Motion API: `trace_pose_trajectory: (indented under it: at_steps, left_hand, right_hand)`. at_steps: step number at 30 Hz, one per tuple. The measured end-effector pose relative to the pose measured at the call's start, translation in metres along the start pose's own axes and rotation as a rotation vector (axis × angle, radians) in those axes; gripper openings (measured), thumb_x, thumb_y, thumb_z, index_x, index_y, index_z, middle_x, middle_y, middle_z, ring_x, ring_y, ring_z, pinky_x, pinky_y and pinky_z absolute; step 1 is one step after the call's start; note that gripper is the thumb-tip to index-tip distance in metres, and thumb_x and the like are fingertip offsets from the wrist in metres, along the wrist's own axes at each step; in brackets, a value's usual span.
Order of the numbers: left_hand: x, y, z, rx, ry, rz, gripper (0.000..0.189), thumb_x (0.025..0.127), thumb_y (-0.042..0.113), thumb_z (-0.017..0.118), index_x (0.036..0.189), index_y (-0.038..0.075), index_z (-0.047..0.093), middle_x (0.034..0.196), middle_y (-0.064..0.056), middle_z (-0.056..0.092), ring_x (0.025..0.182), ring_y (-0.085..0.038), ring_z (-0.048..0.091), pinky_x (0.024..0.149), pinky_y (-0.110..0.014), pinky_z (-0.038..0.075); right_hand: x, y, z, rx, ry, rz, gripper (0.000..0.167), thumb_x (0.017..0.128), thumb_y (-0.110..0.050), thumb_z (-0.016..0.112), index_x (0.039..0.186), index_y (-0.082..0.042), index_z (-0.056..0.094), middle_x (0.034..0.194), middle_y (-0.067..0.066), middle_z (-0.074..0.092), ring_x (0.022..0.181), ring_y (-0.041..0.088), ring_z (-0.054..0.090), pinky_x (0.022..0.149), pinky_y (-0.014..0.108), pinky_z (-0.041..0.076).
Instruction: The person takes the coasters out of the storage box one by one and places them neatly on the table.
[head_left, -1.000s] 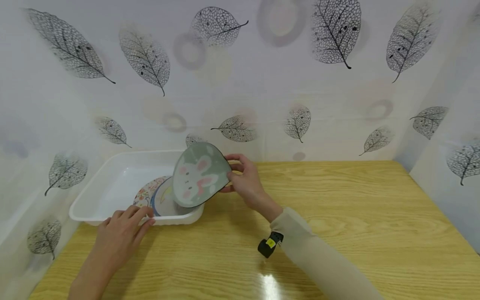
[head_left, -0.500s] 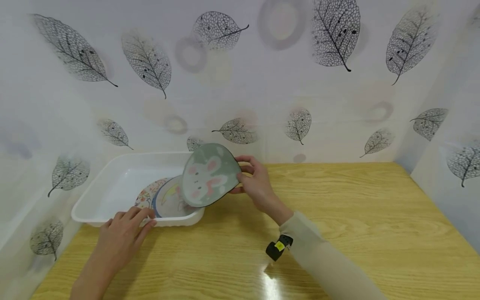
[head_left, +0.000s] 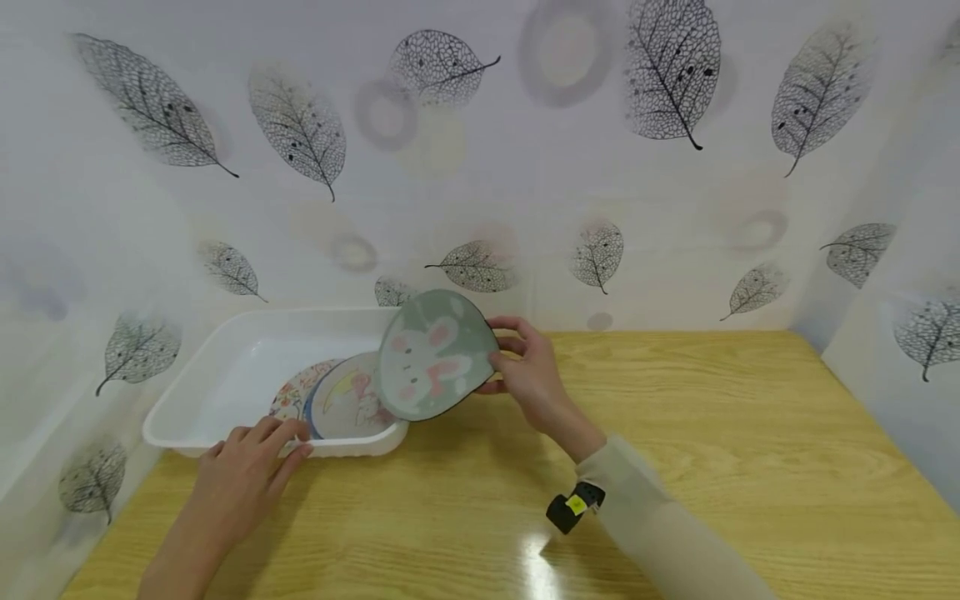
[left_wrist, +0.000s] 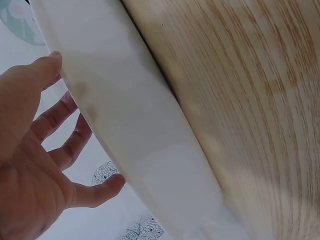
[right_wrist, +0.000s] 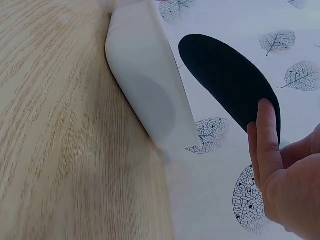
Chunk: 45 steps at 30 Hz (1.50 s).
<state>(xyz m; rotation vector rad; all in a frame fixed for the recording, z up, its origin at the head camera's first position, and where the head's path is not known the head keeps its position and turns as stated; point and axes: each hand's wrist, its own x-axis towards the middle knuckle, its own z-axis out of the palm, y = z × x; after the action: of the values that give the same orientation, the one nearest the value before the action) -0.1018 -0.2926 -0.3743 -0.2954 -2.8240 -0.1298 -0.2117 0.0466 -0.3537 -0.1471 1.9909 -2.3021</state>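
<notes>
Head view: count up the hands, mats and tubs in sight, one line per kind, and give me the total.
Hands: 2 (left hand, right hand)
Mats: 3 (green mat, blue-rimmed mat, flowered mat)
Tubs: 1 (white tub)
Total: 6

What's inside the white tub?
A floral mat, partly covered by a blue-rimmed mat. The rabbit mat hides part of the latter; anything underneath can't be seen.
</notes>
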Motion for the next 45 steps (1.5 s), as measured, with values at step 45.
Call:
trace_pose_trajectory:
  at_steps: [45]
  left_hand:
    - [-0.001,-0.002,0.003,-0.011,0.081,0.025,0.013,0.094,0.024,0.075,0.1,0.028,0.064,0.104,-0.001,0.07,0.088,-0.039,0.068,0.058,-0.057,0.053]
  right_hand:
    - [-0.008,-0.005,-0.056,-0.08,0.043,0.016,0.046,0.101,0.008,0.051,0.145,-0.008,0.05,0.129,0.024,0.061,0.082,0.014,0.071,0.067,0.036,0.064]
